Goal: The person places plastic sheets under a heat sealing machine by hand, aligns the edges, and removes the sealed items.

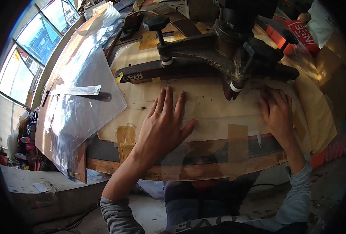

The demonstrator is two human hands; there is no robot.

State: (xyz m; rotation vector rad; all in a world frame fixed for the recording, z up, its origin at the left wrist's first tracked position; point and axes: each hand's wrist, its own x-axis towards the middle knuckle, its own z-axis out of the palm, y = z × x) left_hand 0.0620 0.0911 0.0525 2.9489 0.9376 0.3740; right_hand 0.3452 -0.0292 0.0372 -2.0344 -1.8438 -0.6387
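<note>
In the head view, the pale sheet (212, 103) lies on the desk (104, 165), directly under both my hands, so neither is nearer. Its long axis runs left to right, roughly along the desk's front edge, its ends pointing toward the side edges. My left hand (162, 124) rests flat, fingers a little apart, toward the far edge; my right hand (278, 117) lies palm down, fingers closer together and bent, seemingly gripping nothing. The dark bar (188, 71) runs crosswise just beyond my fingertips.
</note>
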